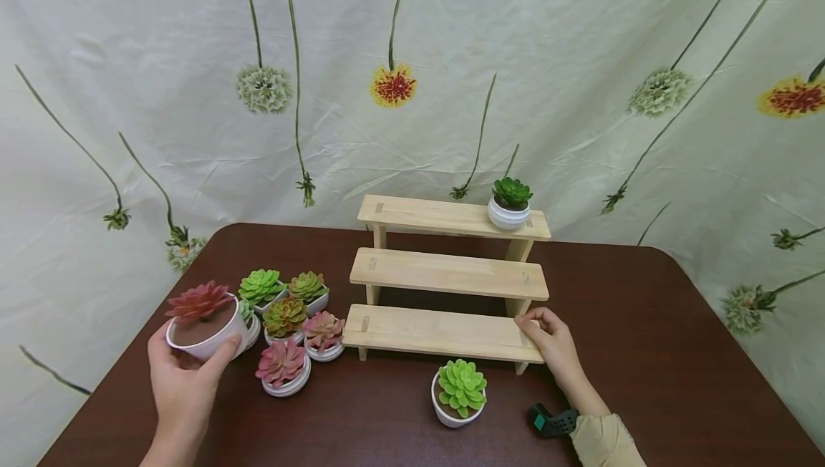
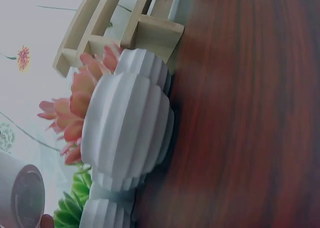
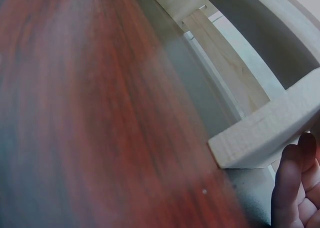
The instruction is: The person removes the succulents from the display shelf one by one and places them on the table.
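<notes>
On the left in the head view, my left hand [image 1: 183, 388] grips a white pot [image 1: 215, 344] with a dark red artificial succulent [image 1: 198, 302], tilted above the table. The pot's underside shows at the lower left of the left wrist view. My right hand [image 1: 559, 352] holds the right end of the lowest board of a three-step wooden stand [image 1: 438, 331]. In the right wrist view its curled fingers [image 3: 290, 188] are beside the stand's leg [image 3: 270, 130]. A green succulent in a white pot [image 1: 509, 216] sits on the top step's right end.
Several small potted succulents, among them a pink one [image 1: 281, 363] and a green one [image 1: 261, 286], cluster left of the stand. A light green potted succulent [image 1: 461, 388] stands before it. A black wristband [image 1: 553, 422] lies by my right wrist on the dark brown table [image 1: 657, 352].
</notes>
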### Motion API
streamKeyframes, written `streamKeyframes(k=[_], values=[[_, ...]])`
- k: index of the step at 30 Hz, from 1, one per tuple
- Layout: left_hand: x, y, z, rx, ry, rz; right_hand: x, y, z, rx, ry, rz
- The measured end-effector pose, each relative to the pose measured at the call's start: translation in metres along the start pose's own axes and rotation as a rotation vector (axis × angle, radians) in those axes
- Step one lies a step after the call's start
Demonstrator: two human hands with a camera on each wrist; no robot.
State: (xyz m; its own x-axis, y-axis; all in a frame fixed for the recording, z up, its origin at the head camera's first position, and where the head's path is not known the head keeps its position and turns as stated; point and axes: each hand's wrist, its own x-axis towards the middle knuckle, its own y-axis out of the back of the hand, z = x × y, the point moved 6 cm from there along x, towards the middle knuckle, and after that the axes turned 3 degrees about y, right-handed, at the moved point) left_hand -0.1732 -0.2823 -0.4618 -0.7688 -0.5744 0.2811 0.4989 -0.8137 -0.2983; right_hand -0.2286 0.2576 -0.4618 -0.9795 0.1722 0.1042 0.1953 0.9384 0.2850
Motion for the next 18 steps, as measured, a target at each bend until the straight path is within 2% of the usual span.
streamKeyframes(k=[3, 7, 10, 13, 18], values=[[-0.007, -0.003, 0.012, 0.05, 0.016, 0.01, 0.0, 0.0, 0.0, 0.002, -0.001, 0.003], [-0.023, -0.017, 0.038, 0.104, 0.065, 0.016, -0.001, 0.0, 0.0, 0.005, -0.002, 0.0], [-0.033, -0.024, 0.05, 0.139, 0.104, 0.011, 0.0, 0.0, 0.0, 0.006, 0.0, -0.003], [-0.038, -0.025, 0.05, 0.182, 0.145, 0.008, 0.0, 0.0, 0.0, 0.009, 0.002, -0.004], [-0.042, -0.02, 0.038, 0.267, 0.211, -0.003, 0.0, 0.0, 0.0, 0.013, -0.004, -0.003]])
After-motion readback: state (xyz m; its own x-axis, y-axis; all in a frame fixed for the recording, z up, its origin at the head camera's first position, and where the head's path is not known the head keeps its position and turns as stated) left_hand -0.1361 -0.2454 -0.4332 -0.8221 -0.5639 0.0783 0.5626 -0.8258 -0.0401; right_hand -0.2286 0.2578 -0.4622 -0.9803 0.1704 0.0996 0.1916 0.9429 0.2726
